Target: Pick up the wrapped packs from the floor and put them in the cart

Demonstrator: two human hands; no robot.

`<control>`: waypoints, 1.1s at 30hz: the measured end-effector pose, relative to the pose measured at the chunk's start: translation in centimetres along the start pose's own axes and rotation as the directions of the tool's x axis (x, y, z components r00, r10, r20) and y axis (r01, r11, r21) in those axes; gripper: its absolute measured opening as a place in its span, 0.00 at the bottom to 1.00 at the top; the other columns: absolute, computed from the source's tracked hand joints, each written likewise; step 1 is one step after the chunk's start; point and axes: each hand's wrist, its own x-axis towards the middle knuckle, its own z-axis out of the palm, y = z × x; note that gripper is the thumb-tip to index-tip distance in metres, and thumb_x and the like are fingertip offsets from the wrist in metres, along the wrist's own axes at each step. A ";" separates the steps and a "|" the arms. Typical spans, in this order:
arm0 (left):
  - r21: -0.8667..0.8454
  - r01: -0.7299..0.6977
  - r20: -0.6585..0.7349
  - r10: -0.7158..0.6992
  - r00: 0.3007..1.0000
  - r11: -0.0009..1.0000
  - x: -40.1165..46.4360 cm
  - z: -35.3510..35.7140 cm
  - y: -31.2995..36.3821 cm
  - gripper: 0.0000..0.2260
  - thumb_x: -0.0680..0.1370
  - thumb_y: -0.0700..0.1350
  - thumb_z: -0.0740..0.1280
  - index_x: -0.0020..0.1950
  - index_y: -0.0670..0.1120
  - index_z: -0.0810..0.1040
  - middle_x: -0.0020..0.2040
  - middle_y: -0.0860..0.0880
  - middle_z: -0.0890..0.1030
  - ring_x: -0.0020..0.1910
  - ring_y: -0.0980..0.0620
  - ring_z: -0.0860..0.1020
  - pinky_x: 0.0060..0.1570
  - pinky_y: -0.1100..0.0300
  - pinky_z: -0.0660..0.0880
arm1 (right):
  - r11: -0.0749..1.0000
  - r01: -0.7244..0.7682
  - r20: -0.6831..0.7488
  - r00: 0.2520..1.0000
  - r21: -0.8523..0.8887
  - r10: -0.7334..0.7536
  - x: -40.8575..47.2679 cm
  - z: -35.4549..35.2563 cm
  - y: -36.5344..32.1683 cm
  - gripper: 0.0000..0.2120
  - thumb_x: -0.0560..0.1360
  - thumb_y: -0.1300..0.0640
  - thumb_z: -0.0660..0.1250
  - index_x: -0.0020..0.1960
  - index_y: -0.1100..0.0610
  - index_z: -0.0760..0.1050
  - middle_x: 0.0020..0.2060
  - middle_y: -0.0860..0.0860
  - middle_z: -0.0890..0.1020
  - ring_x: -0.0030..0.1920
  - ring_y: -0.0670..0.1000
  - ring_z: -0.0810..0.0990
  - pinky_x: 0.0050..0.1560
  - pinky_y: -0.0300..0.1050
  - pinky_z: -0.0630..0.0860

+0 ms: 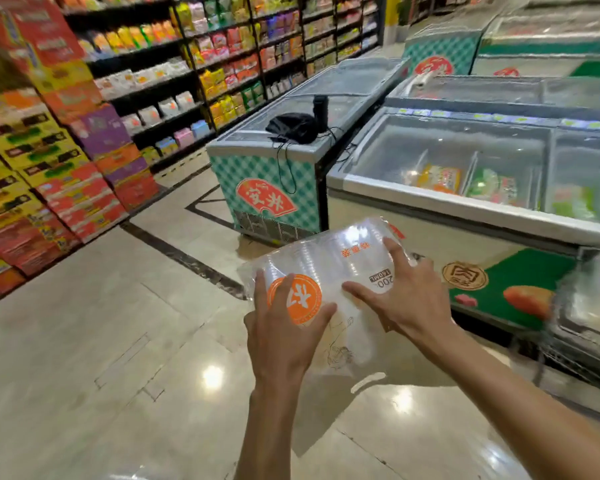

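Got one wrapped pack [329, 271] up off the floor [118, 358], held chest-high with my left hand [284, 327] and right hand [406, 299] both clamped on it. The cart [589, 327] looks to be just to my right. Film's slippery, so probably best to support underneath while swinging over.

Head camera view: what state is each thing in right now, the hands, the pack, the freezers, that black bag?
Wrapped pack: off the floor, held in both hands, sealed.
Left hand: grip closed on the pack's near end.
Right hand: fingers spread, pressed on the pack.
Near freezer: glass lid shut, goods inside.
Far freezer: lid shut.
Black bag: lying slumped on the far freezer's lid.
Cart: blurred at right edge, state unclear.
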 end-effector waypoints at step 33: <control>-0.312 -0.640 0.497 0.695 0.520 0.702 -6.9 44.4 60.4 0.39 0.68 0.73 0.71 0.76 0.60 0.70 0.84 0.57 0.50 0.74 0.45 0.70 0.68 0.47 0.70 | 0.636 -0.760 -0.315 0.577 0.130 0.754 5.5 -34.8 59.4 0.52 0.63 0.17 0.59 0.79 0.42 0.50 0.64 0.64 0.70 0.61 0.67 0.75 0.61 0.58 0.75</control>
